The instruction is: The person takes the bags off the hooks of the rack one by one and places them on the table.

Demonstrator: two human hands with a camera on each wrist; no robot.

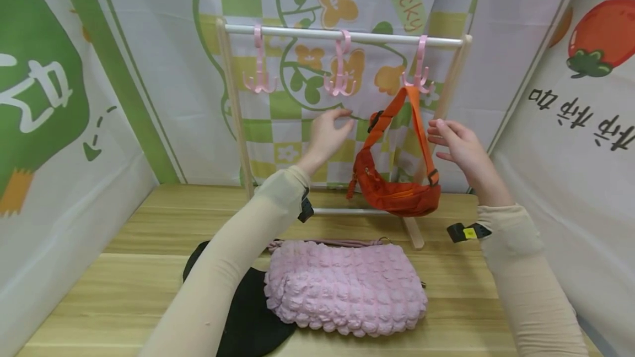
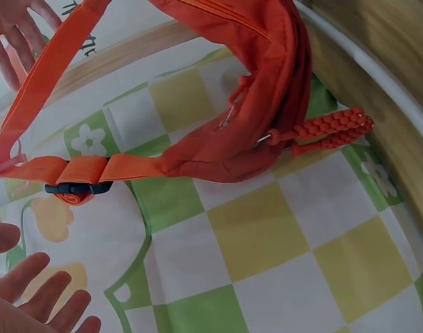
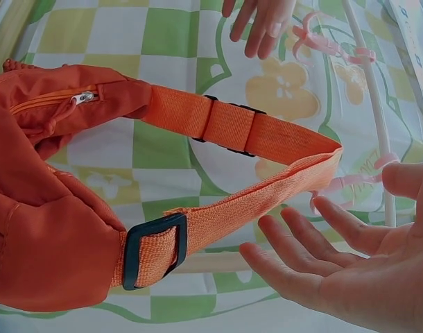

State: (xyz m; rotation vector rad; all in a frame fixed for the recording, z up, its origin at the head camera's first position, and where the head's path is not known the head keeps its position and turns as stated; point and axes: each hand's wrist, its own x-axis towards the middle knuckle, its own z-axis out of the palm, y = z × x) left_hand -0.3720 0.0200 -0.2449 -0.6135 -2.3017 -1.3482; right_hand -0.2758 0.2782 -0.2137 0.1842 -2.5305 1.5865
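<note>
An orange waist bag [image 1: 399, 194] hangs by its strap from the right pink hook [image 1: 419, 70] on the rack. To the left of the strap, my left hand [image 1: 329, 136] is held in the air with fingers loosely bent and nothing in them. My right hand [image 1: 458, 147] is just right of the strap, its fingers [image 3: 301, 243] spread and relaxed close beside the webbing. A black buckle [image 3: 154, 250] joins strap and bag body. In the left wrist view, a braided orange zipper pull [image 2: 329, 130] dangles from one end of the bag.
Two more pink hooks, the left one [image 1: 259, 70] and the middle one [image 1: 339, 73], hang on the rack's metal bar [image 1: 297, 32]. A puffy pink handbag [image 1: 344, 288] lies on the wooden table [image 1: 129, 269] in front, overlapping a flat black item [image 1: 258, 313].
</note>
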